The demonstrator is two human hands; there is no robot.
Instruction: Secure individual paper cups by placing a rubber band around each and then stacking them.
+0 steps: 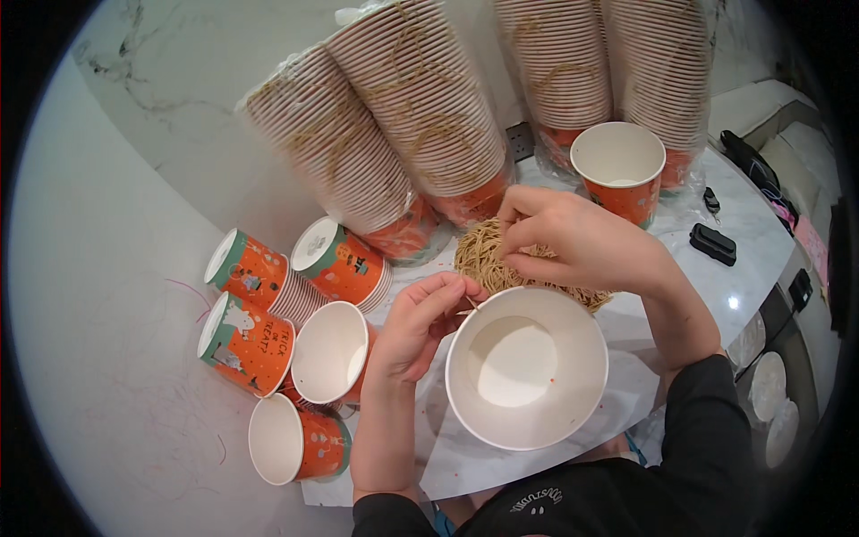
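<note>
Big white cup (526, 367) lower centre, left hand (420, 327) pinching twine end (472, 304), right hand (573, 242) clamped on twine ball (488, 255); threading step, next needs steady pull.

You have one view only, from the camera on your head, looking steeply down and close at the white marble table (134, 295). Your forearms enter from the lower edge. The fisheye bends edges near the dark round rim, and the stacked paper cups (420, 116) fill the far, upper part.
</note>
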